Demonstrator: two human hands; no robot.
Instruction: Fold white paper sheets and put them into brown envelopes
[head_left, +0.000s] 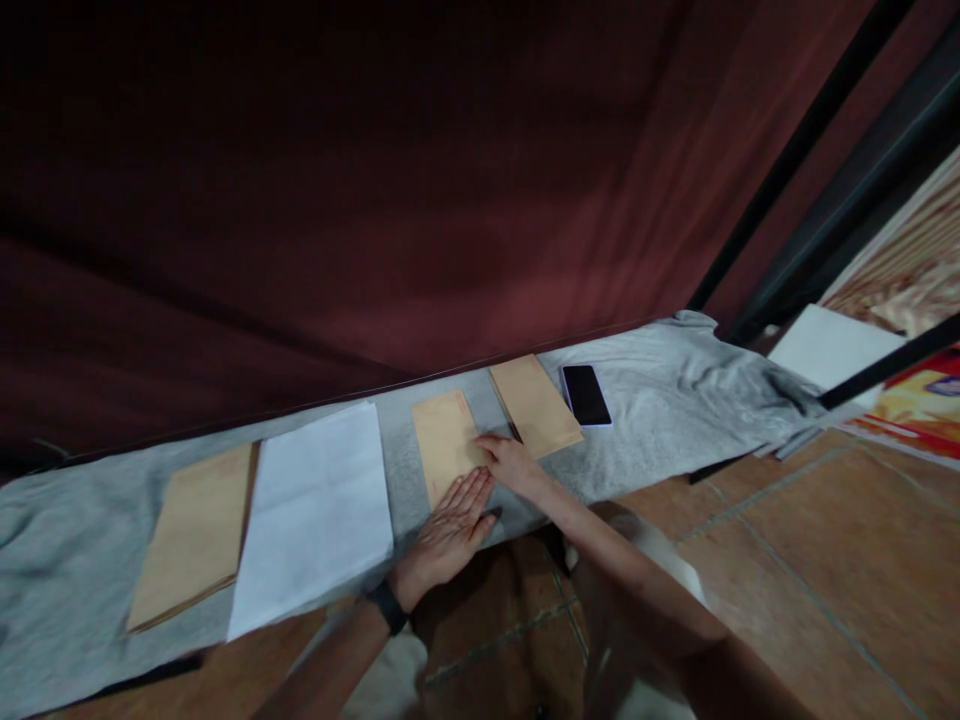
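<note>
Head view — envelope, long axis fore-aft

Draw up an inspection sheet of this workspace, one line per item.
Surface: long, covered with wrinkled grey cloth.
Work items: flat brown paper envelope in the middle; right-hand stack of brown paper envelopes; left-hand stack of brown paper envelopes; rectangular white paper beside that left stack.
Clutter: rectangular black-screened phone beside the right stack.
Hands: left hand laid flat, fingers over the middle envelope's near end; right hand with fingers at its right edge.
Cables: nothing seen.
Surroundings: dark red fabric curtain behind; brown tiled floor below.
</note>
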